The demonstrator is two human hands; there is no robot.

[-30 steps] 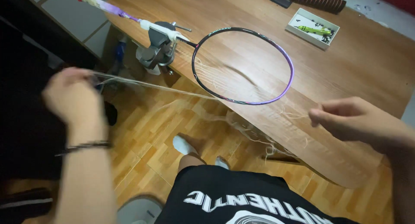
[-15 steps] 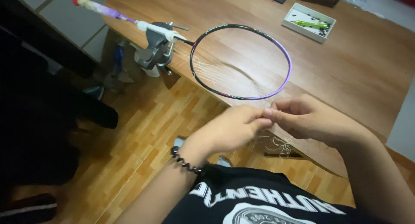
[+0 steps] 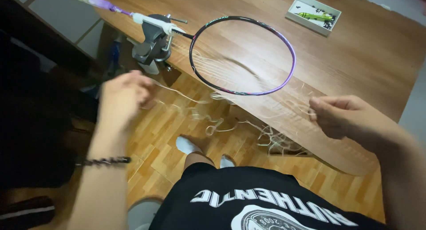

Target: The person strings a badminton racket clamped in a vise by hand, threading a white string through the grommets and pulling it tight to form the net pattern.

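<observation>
1. String [image 3: 186, 97], thin and whitish, stretches just below the racket [image 3: 243, 55], which lies clamped on the table [image 3: 355, 57].
2. Left hand [image 3: 122, 97] and right hand [image 3: 337, 117], wide apart, each pinch it.
3. Judged step: drawing out slack; threading the frame calls for steady tension.

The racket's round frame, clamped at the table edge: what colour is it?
The racket frame is black shading to purple, clearest in the head view.

Below me runs a warm parquet floor [image 3: 168, 154]; the wide wooden tabletop [image 3: 355, 57] slants across my view, grey cabinet panels [image 3: 57, 12] at upper left.
</observation>
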